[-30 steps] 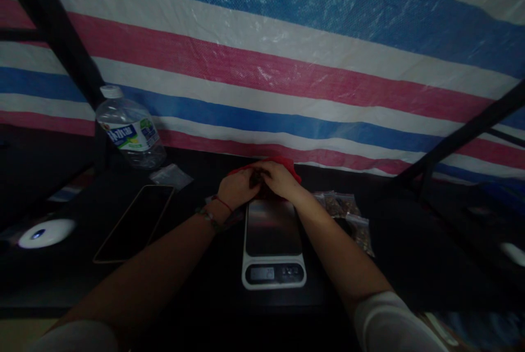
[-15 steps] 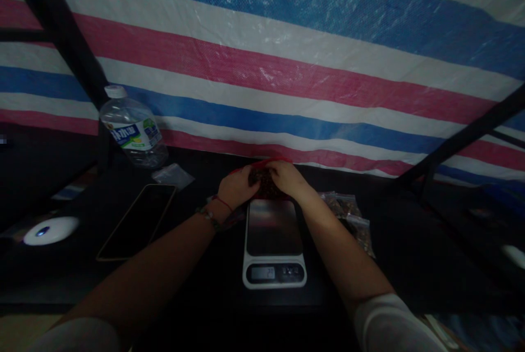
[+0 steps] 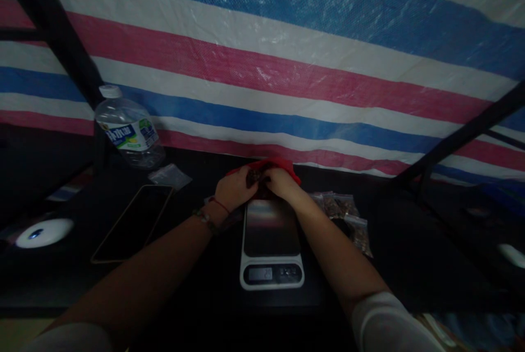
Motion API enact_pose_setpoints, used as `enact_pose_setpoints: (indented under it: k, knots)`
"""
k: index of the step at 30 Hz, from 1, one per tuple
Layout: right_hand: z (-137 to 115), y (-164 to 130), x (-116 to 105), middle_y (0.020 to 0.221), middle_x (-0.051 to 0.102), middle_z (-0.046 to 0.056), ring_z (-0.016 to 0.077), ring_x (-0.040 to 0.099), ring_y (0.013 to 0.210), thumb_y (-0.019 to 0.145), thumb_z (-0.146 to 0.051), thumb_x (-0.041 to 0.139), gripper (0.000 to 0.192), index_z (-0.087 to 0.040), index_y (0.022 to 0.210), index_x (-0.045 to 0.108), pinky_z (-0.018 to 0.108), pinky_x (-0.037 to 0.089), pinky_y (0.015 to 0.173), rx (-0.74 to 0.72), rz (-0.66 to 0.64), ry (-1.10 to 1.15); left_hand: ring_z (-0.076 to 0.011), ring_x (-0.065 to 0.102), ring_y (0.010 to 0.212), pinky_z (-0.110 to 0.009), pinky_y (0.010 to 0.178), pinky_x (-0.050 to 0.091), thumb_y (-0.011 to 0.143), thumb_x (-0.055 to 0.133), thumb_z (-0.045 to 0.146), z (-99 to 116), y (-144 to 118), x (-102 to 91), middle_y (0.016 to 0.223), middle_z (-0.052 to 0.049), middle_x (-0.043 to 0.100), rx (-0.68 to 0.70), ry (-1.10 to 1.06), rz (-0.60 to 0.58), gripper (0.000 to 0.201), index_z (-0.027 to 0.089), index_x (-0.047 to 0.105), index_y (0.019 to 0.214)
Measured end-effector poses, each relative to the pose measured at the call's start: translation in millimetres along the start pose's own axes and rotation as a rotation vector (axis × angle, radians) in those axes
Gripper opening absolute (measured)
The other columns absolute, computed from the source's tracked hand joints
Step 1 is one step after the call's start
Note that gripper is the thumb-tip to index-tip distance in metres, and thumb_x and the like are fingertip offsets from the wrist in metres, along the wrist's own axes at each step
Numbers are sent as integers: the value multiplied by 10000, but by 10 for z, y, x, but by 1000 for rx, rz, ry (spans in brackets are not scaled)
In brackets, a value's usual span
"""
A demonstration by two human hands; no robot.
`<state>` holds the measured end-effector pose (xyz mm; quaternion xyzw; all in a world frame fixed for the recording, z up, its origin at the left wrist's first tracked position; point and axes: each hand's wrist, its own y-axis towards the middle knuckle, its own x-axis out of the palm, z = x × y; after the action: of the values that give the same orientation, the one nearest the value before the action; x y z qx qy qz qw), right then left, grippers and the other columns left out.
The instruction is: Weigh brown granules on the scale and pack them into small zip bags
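Note:
Just behind the kitchen scale (image 3: 272, 229), a red bag (image 3: 283, 166) lies open with small dark brown pieces (image 3: 255, 178) in it. My left hand (image 3: 235, 191) is closed at the bag's left side, its thumb against the dark pieces. From the right, my right hand (image 3: 282, 183) reaches into the bag with curled fingers; the fingertips are hidden among the pieces. The scale's platform carries nothing, and its display shows a small number that is hard to read.
Several small clear bags of brown pieces (image 3: 342, 207) lie right of my right forearm. To the left are a phone (image 3: 133, 223), a clear zip bag (image 3: 170, 176), a large plastic bottle (image 3: 131, 130) and a white oval object (image 3: 44, 233). A striped sheet (image 3: 262, 68) hangs behind the table.
My right hand's fingers have moved deeper into the dark pieces. More of the red bag shows behind my hands. The whole view has shifted slightly.

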<state>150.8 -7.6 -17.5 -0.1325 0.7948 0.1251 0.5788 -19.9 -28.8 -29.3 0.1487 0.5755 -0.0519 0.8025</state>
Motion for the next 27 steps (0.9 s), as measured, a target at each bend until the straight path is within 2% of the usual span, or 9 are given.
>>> enact_pose_setpoints:
  k: [3,7,13,23,27]
  knots:
    - [23,-1,-61,1042,716,57,189,642,981,802,-107,563,280,-197,1018,716,274,463,889,43,168,53,-272,677,874,-333,711,490,860,451,531,-21,11,38,978,-92,700,27,5,-8,459,216,511,1189]
    - [-5,0,-80,1047,707,60,177,630,980,814,-111,564,279,-184,1044,705,291,457,918,-15,315,147,-267,674,873,-334,718,490,851,466,508,-44,24,77,972,-94,699,52,1,-1,440,208,530,1167]
    - [-38,9,-53,1056,701,61,182,617,1004,804,-99,574,276,-186,1029,709,311,454,936,-41,325,194,-255,662,913,-338,748,497,862,458,493,-77,31,90,1040,-82,689,132,-23,22,403,227,564,1146]
    - [-117,-10,-3,1089,688,70,181,614,1010,774,-59,592,356,-183,1094,684,332,470,929,-219,309,293,-245,666,904,-321,742,503,866,458,496,-77,47,124,1034,-87,693,115,-24,21,430,210,569,1167]
    - [-92,-8,-2,1113,684,65,181,611,1030,782,-48,568,383,-194,1122,669,341,464,949,-240,308,288,-247,660,927,-324,761,501,859,475,479,-90,46,137,1050,-87,689,118,-48,33,422,214,572,1173]
